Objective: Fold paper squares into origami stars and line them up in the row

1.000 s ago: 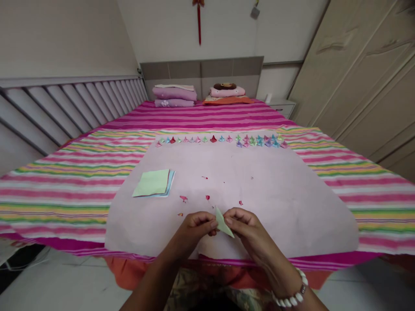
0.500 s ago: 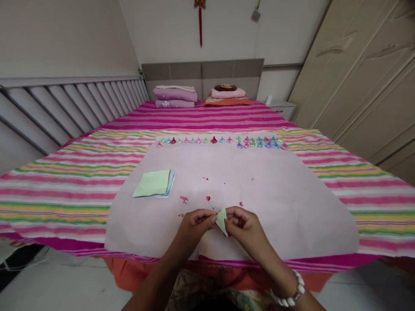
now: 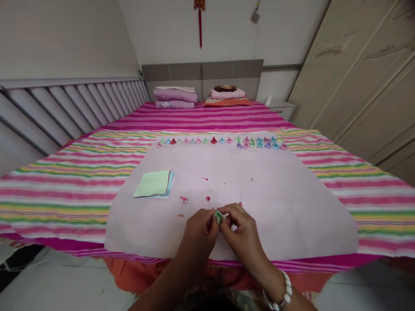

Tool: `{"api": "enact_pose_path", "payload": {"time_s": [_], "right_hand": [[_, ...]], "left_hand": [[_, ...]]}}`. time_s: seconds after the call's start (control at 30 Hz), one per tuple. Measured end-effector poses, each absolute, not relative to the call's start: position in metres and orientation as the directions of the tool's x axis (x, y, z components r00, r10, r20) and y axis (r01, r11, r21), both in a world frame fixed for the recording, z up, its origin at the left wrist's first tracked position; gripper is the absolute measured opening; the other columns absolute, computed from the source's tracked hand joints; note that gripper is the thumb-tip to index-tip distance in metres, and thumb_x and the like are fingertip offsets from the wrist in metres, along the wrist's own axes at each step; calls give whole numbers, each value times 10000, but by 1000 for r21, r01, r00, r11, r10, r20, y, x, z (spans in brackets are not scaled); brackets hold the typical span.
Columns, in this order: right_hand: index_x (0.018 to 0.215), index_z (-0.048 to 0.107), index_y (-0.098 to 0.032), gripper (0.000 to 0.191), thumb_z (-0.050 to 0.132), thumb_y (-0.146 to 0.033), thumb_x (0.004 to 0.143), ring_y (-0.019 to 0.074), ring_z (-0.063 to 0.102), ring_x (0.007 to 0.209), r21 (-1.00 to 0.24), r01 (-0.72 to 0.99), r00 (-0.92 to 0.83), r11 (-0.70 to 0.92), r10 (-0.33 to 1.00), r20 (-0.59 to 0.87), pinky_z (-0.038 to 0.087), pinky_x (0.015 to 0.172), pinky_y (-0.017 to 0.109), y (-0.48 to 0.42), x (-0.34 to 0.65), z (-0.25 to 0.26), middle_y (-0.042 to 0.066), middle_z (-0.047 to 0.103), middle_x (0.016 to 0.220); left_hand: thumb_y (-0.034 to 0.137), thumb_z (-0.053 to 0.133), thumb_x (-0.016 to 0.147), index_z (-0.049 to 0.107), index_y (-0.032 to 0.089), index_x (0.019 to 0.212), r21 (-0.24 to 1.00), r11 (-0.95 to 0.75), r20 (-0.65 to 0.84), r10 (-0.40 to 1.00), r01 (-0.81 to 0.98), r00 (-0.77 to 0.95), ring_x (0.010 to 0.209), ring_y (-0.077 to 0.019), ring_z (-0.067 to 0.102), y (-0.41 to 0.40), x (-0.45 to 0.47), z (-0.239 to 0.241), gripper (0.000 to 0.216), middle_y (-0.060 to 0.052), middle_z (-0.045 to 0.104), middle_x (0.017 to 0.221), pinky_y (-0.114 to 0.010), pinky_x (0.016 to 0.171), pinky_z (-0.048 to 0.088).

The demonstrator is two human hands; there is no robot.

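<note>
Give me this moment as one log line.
left hand: pinching small folded green paper | right hand: pinching same paper | square green-topped paper stack: lying ahead-left on wide pale-pink sheet

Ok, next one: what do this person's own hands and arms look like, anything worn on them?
The left hand and right hand are human hands without gloves, and no sleeves show. The right wrist wears a bracelet of chunky white beads with a small darker piece among them. Nothing worn shows on the left wrist.
</note>
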State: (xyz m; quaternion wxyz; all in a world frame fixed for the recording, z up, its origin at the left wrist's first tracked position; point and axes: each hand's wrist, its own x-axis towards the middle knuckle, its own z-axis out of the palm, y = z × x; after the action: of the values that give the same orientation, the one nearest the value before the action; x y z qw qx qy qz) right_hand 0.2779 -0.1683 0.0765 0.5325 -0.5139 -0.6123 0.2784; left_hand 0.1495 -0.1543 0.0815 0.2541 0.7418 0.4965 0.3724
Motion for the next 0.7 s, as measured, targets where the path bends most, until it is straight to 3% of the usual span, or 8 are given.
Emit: {"api": "enact_pose_path", "payload": {"time_s": [0.17,0.23,0.33,0.5,0.7], "right_hand": [[774,684,-204,165,574,-98,712,117,488,550,-927,236,169,292,927,335,390,492,249,-167,278,72,23,593,782],[754,679,-200,142,594,-111,684,107,459,521,-954,156,213,256,934,286,371,473,241,-165,280,70,3,568,723],[772,668,-196,130,612,-140,669,98,417,482,-980,37,225,197,953,200,342,454,228,-163,284,70,-43,495,587],[805,639,-187,132,617,-193,675,106,429,457,-989,-92,189,114,977,95,347,464,234,-164,286,77,-70,463,486],[815,644,-188,152,657,-245,675,122,486,474,-984,-173,90,30,996,14,395,515,256,-167,287,84,-68,494,476]], "left_hand": [[167,542,789,628,184,890,816,-292,255,956,499,144,633,-158,605,-153,150,81,134,-27,645,732,-266,622,473],[163,544,796,602,195,880,818,-350,321,936,456,142,703,-164,619,-152,149,82,107,-32,635,791,-275,674,493],[75,468,812,603,209,851,733,-546,454,837,406,306,909,-178,607,-153,146,84,194,-63,622,959,-297,803,486],[30,461,800,614,233,1077,633,-638,429,760,438,488,1069,-193,565,-149,140,81,376,-93,596,1137,-335,924,462],[120,567,817,669,213,936,658,-627,424,766,417,483,960,-185,620,-144,133,85,182,-81,653,1040,-293,847,496]]}}
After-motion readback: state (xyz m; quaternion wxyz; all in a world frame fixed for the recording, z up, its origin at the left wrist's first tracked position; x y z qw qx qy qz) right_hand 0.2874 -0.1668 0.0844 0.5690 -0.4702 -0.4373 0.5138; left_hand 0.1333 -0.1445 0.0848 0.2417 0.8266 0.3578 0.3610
